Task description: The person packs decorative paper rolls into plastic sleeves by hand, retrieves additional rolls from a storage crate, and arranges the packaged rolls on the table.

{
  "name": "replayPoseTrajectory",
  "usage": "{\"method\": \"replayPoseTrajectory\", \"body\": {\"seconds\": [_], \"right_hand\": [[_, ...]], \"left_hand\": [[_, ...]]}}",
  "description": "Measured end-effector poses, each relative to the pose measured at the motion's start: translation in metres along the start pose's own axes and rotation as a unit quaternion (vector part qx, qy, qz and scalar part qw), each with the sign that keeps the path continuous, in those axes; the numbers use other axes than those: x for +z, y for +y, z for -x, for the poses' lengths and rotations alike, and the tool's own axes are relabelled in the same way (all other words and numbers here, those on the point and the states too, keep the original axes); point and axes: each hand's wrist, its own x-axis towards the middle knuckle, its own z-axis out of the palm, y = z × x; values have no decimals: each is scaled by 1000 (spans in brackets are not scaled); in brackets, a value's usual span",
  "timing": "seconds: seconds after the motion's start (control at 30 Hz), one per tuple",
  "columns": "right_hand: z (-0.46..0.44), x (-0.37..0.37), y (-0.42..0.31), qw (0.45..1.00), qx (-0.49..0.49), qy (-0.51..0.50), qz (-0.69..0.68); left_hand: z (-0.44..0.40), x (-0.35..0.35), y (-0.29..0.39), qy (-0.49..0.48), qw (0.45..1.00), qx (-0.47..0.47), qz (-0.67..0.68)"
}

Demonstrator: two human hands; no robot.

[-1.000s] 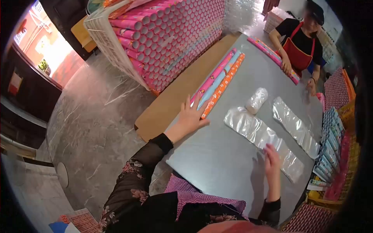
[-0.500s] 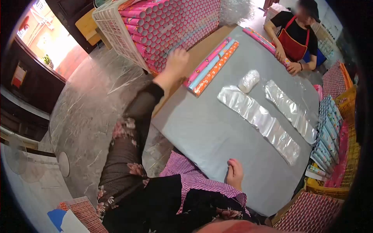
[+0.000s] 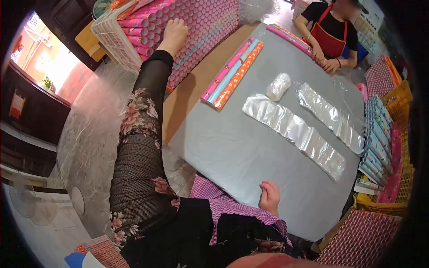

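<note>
My left hand (image 3: 175,35) is stretched out to the stacked wrapping paper rolls (image 3: 203,33), whose round ends face me. Its fingers are slightly apart and bent toward the roll ends; no roll is seen in its grip, and whether the fingertips touch is unclear. Near the table's front edge, my right hand (image 3: 270,196) rests with fingers curled in and nothing visible in them. Three rolls, pink, light blue and orange (image 3: 239,73), lie side by side on the grey-covered table (image 3: 223,143). A strip of clear plastic sleeves (image 3: 292,129) lies beyond my right hand.
A white plastic crate (image 3: 114,44) holds the stacked rolls. A bundle of clear plastic (image 3: 278,86) and a second strip of sleeves (image 3: 330,117) lie on the table. Across it, a co-worker (image 3: 328,35) handles rolls. Blue patterned rolls (image 3: 377,138) and a yellow basket (image 3: 404,174) stand right.
My left hand has moved forward and left, up to the ends of the stacked rolls. The view has shifted slightly. My right hand stays at the table edge.
</note>
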Motion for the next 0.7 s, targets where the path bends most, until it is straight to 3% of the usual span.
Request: {"method": "replayPoseTrajectory", "body": {"seconds": [0.23,0.33,0.37,0.43,0.63,0.7], "right_hand": [[-1,1,-2,1000,10,3,7],[-2,2,-6,1000,19,-2,3],[-2,2,-5,1000,27,3,0],[1,2,0,1000,22,-5,-4],[-2,1,0,1000,12,-6,8],[0,2,-1,1000,20,-9,7]], "left_hand": [[20,-10,4,80,993,-31,78],[82,-29,13,115,963,-104,222],[103,-24,9,110,964,-112,215],[138,-24,-2,156,914,-179,330],[144,-23,-1,169,920,-147,321],[135,-27,7,109,961,-135,214]]}}
